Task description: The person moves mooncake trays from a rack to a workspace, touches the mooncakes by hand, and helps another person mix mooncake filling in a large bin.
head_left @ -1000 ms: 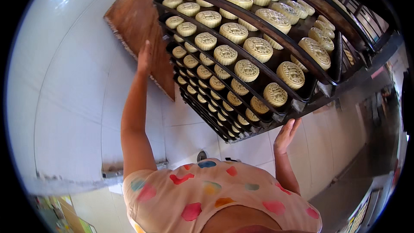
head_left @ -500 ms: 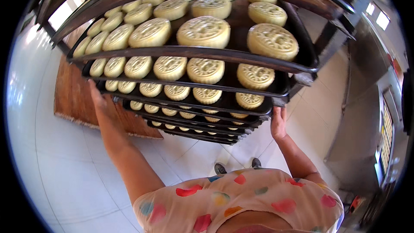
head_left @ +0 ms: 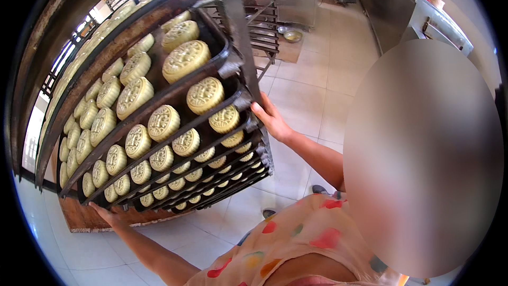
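Note:
A tall metal tray rack [head_left: 244,47] stands before me on the left, loaded with dark baking trays [head_left: 222,59] one above another. Pale, round, patterned mooncakes [head_left: 135,98] lie in rows on the trays. My right hand [head_left: 275,122] grips the rack's right upright, its thumb on the near side and the other fingers partly behind. Low at the rack's left side, my left hand [head_left: 106,215] holds the edge next to a tray corner; most of its fingers are hidden there.
Beneath the rack's left side is a reddish-brown board [head_left: 79,217] on the tiled floor [head_left: 296,87]. Beyond it are another rack [head_left: 263,26], a bowl [head_left: 292,36] and a steel counter [head_left: 389,8]. A blurred oval hides much of the right.
My view has swung to the right, so the rack now appears further left and slanted. Both hands stay at its sides. The aisle and second rack have come into view.

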The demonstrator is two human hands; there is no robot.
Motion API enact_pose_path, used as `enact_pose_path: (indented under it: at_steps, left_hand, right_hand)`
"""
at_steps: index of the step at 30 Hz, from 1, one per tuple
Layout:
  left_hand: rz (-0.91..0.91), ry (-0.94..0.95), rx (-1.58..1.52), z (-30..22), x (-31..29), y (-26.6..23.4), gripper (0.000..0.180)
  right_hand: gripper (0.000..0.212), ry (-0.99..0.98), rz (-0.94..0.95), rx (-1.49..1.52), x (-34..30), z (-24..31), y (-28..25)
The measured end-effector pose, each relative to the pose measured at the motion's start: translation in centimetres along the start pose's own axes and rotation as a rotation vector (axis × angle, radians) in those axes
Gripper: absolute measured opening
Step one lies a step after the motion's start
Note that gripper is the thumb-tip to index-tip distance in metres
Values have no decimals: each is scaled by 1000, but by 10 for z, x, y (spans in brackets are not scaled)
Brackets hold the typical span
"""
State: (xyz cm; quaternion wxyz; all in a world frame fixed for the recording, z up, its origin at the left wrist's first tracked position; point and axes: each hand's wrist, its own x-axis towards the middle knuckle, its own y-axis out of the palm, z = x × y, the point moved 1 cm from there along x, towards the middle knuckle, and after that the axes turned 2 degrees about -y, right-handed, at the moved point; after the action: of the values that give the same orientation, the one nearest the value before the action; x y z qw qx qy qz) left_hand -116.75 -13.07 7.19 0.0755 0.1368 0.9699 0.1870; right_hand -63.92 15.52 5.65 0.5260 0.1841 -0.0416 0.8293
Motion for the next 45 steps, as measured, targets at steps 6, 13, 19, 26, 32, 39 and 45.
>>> enact_pose_path:
  at_steps: [6,13,19,26,32,39,45]
  left_hand:
    - [198,321,186,19,-90,-40,72]
    - [-45,205,418,52,-141,-75,55]
    - [-116,262,547,39,-147,-105,50]
    - [46,340,490,30,-126,-128,41]
    - [160,344,386,28,-120,-125,33]
    - [174,350,311,30,-112,-128,31]
    - [103,324,316,35,-106,-128,23]
  right_hand:
    - [69,113,-75,6,31,-15,-50]
    - [62,17,16,177,49,-58,-68]
    - [67,187,-53,326,27,-24,-29]
    - [64,131,-124,319,41,-37,-11]
    - [57,36,-209,347,48,-49,-13]
    - [58,70,-250,352,46,-49,-2]
    - [66,46,-201,310,60,-63,-14]
